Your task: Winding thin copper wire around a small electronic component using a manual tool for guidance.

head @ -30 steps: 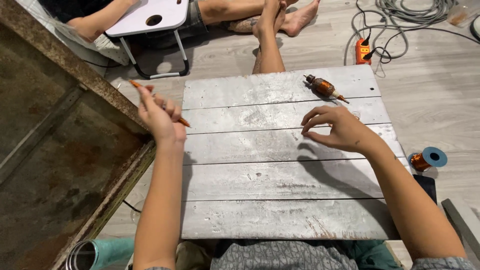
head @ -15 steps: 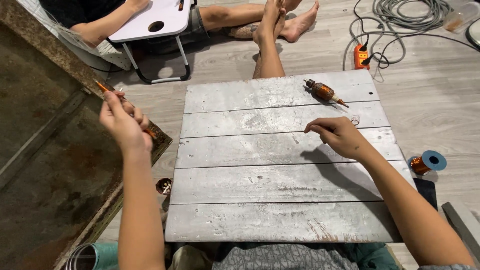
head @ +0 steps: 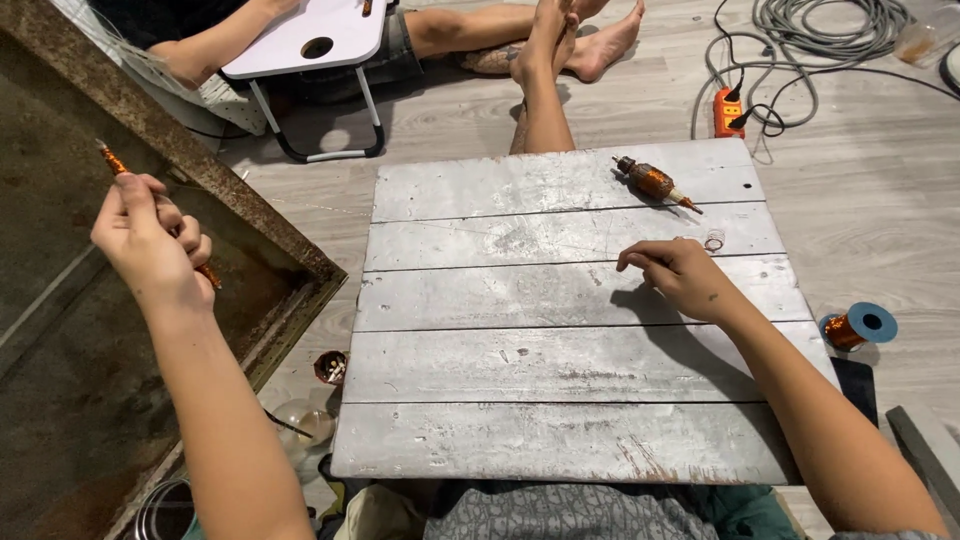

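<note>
Left hand (head: 152, 243) grips a thin copper-wound rod (head: 155, 214), raised off the board's left edge over the rusty metal frame (head: 225, 190). Right hand (head: 683, 277) rests on the wooden board (head: 560, 340) near its right edge, fingers curled narrow, beside a small ring (head: 714, 241). Copper-wound motor part (head: 652, 182) lies near the far right corner.

Home floor workshop: plank board (head: 560, 330), cable coil (head: 830, 30), copper-wire spool (head: 858, 327).

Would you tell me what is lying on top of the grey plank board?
On the plank board lie a copper-wound motor rotor and a small clear ring; the right hand rests beside the ring. Anything beneath that hand is hidden.
</note>
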